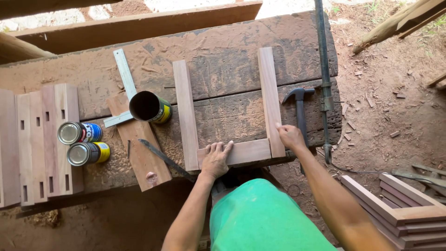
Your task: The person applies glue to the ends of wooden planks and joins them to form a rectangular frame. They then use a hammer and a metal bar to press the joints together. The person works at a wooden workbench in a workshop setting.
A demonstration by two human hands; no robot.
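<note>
A U-shaped wooden frame lies on the workbench point(223, 69): a left rail point(185, 111), a right rail point(270, 97) and a short cross piece point(248, 151) joining them near the front edge. My left hand point(216, 160) presses flat on the cross piece at its left joint, fingers spread. My right hand point(290, 135) rests against the lower end of the right rail, fingertips touching its outer side. Neither hand holds a tool.
A hammer point(299, 109) lies just right of the frame, beside a long bar clamp point(324, 79). Left of the frame: an open can point(149, 107), a metal square point(124, 83), a chisel point(162, 158), two cans lying sideways point(81, 142), mortised boards point(42, 139). Stacked frames point(404, 214) sit on the ground.
</note>
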